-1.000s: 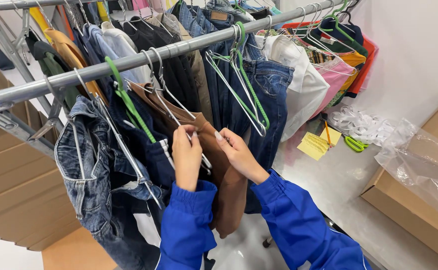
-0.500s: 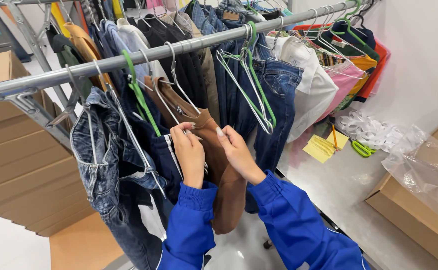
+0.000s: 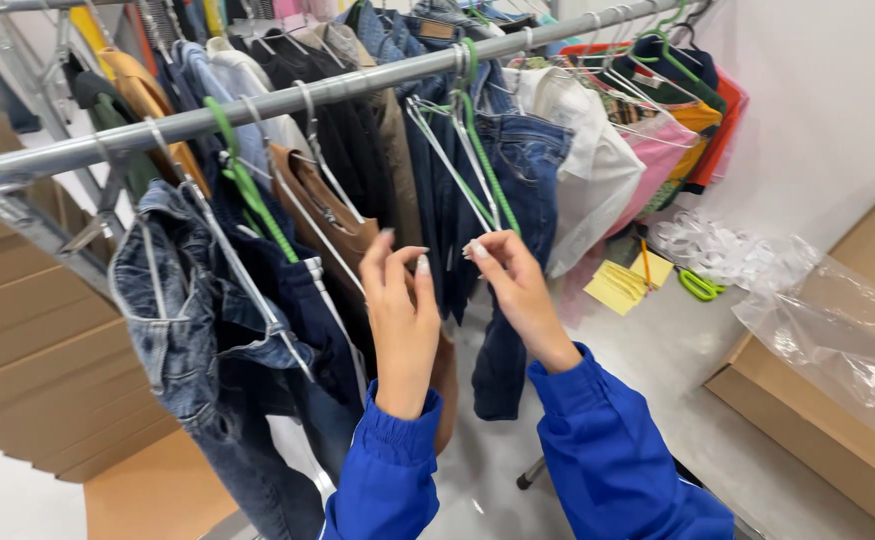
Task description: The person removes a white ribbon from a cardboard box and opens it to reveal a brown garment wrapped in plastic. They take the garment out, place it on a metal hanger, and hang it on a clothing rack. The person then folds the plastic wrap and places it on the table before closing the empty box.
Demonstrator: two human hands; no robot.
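Note:
A grey metal clothes rail [image 3: 288, 100] runs across the view, crowded with hung garments. My left hand [image 3: 398, 320] is raised with its fingers apart, just in front of a brown garment [image 3: 343, 225] on a wire hanger, holding nothing. My right hand [image 3: 518, 285] pinches the lower corner of a bunch of empty hangers [image 3: 478, 170], green and white, that hang from the rail. Dark blue jeans [image 3: 528, 165] hang right behind those hangers. Both my sleeves are bright blue.
A faded denim jacket [image 3: 193, 330] hangs at the left. White and pink tops [image 3: 598, 185] hang at the right. Flat cardboard [image 3: 28, 340] leans at the left. On the floor lie yellow notes [image 3: 618, 285], a green-handled tool [image 3: 698, 287], a clear plastic bag [image 3: 838, 330] and a cardboard box [image 3: 808, 430].
Both hands have come off the brown garment. My left hand has lifted and spread its fingers; my right hand has moved right and up to the empty hangers.

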